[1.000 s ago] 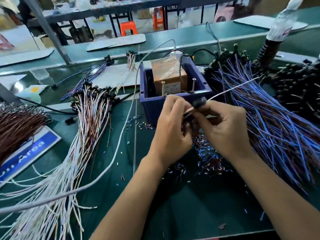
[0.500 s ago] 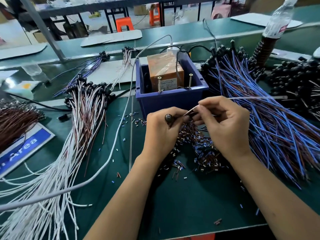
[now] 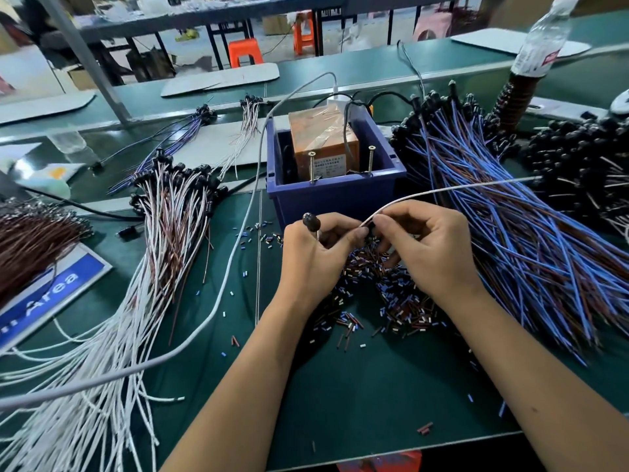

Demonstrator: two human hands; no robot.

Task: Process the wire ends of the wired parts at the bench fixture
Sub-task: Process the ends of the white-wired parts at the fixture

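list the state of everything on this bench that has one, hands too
left hand: curled, gripping a round black capped part
right hand: pinching a thin white wire
thin white wire: arching right over the blue wires
blue plastic bin: open-topped, holding an orange taped box
two upright screws: standing at the bin's front edge
clear plastic bottle: upright, far right
cut insulation bits: heaped under the hands

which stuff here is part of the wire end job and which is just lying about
In the job:
left hand holding black-headed part
right hand pinching white wire
blue bin with orange fixture
blue wire pile
white wire pile

Lying about:
water bottle
area sign
orange stools
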